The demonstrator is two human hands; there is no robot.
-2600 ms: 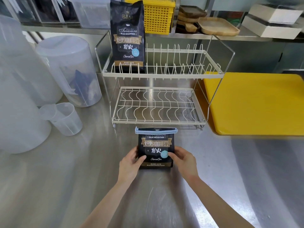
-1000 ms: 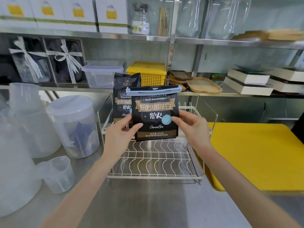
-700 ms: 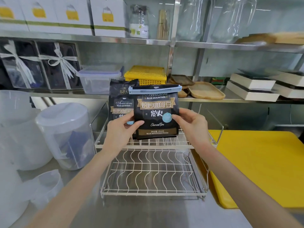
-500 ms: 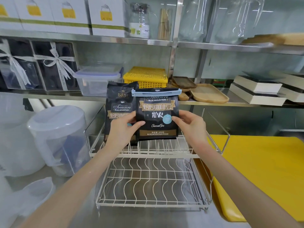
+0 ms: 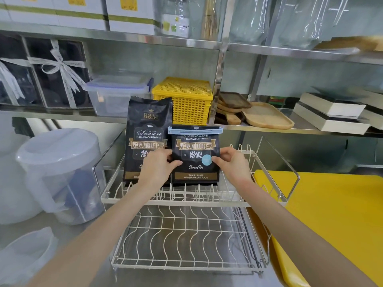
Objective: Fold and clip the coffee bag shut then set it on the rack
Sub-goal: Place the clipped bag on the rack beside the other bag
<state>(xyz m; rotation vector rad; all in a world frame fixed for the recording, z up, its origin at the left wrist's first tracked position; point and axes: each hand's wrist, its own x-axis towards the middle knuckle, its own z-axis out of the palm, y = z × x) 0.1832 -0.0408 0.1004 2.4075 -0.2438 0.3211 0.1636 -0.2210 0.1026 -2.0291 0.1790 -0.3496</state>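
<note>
Black matte foil coffee bag (image 5: 195, 160), gold banner print and a round pale-blue sticker on the front, is held upright on the upper tier of a white wire dish rack (image 5: 176, 200). Long axis is vertical, printed face is turned toward the camera, folded top is pointed up. Top fold is clamped by a long light-blue plastic clip (image 5: 195, 130) laid horizontally across the full width. Bottom edge is seen at the rack's tines; whether full weight is on them cannot be told

Left hand (image 5: 158, 166) is closed on the bag's left edge, thumb laid across the front, fingers behind and hidden. Right hand (image 5: 233, 162) is pinched on the right edge, thumb tip at the sticker, fingers curled. Both forearms are extended forward from the bottom corners, bare

A second, taller bag (image 5: 148, 139) of the same print, unclipped with a crinkled top, is stood just to the left, touching or nearly touching the held one, partly covered by the left hand. Lower tier of the rack is formed of wavy wires over a brushed steel counter (image 5: 83, 241). Translucent plastic pitcher (image 5: 60, 175) is seen to the left, yellow cutting board (image 5: 331, 220) to the right, yellow perforated basket (image 5: 186, 100) and wooden trays (image 5: 265, 117) on the steel shelf behind
</note>
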